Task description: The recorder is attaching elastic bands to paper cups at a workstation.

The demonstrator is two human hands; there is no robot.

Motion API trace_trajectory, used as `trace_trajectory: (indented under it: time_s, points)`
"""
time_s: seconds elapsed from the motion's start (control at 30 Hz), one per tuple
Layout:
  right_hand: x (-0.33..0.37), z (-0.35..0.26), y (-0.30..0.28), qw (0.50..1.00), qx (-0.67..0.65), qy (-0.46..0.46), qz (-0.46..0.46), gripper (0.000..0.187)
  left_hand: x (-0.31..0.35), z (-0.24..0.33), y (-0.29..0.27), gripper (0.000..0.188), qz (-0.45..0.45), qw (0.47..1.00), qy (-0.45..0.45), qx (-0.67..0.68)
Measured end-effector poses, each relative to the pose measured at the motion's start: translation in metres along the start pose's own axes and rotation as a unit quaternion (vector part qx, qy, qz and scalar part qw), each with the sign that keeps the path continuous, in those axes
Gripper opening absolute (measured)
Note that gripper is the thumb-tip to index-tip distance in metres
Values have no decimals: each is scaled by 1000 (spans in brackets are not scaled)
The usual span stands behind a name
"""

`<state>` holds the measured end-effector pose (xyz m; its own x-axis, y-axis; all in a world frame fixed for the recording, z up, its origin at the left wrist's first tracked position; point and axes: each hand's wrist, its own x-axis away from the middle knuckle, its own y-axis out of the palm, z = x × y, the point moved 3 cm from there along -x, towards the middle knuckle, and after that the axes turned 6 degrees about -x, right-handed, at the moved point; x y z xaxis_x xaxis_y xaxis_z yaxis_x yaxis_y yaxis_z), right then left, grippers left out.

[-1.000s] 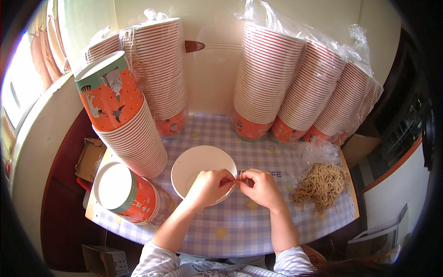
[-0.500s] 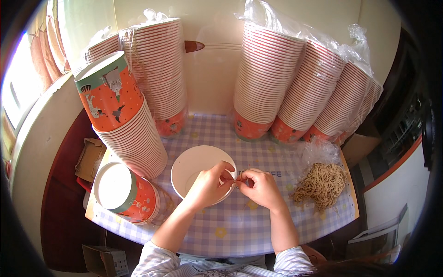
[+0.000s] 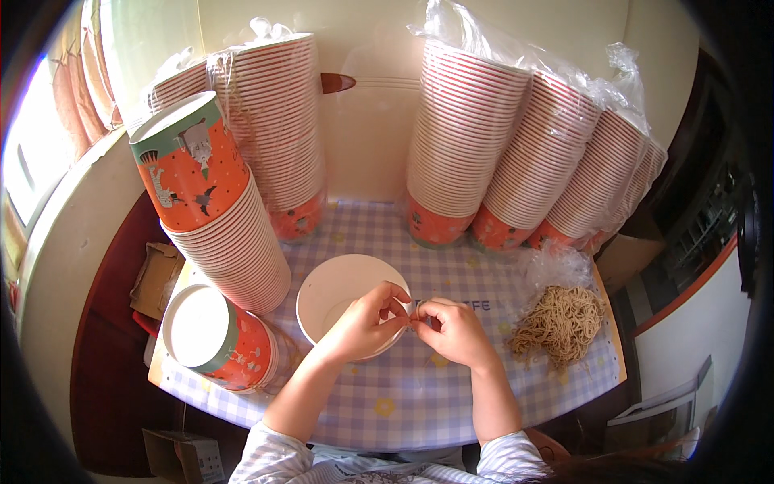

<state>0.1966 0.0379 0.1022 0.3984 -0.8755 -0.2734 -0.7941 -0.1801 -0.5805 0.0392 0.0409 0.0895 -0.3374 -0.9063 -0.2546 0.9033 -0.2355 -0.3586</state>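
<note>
A white-lined paper bucket point(image 3: 326, 282) stands on the table, its mouth toward me. Over its right rim my left hand point(image 3: 367, 324) bends its fingers into a pinch. My right hand point(image 3: 455, 331) pinches too, its fingertips close against the left ones just right of the rim. Whatever thin thing lies between the fingertips is too small to make out. To the right of my right hand is a heap of tan cords point(image 3: 560, 327). Left of the bucket stands a short stack of orange and green paper buckets point(image 3: 242, 351), the top one's mouth facing up.
A tall leaning stack of paper buckets point(image 3: 230, 254) rises at the left. Behind it are bagged stacks point(image 3: 278, 137); more bagged stacks point(image 3: 468, 137) line the back right. Clear plastic point(image 3: 560, 266) lies by the cords. A checked cloth point(image 3: 387, 407) covers the table. Cardboard boxes sit below left.
The fingertips have shifted only slightly, still pinched together at the bucket's right rim. The whole view has moved a little; the bucket and stacks stay in place.
</note>
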Motion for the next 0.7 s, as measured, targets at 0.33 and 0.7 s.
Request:
trace_trajectory:
  time_s: [0.33,0.7]
  points:
    - [0,1,-2,998,-66,-2,-16,10,-2,-8,1,25,-49,994,-12,101]
    - [6,9,-21,963,-268,32,-24,16,-1,-3,-4,28,-75,987,-66,128]
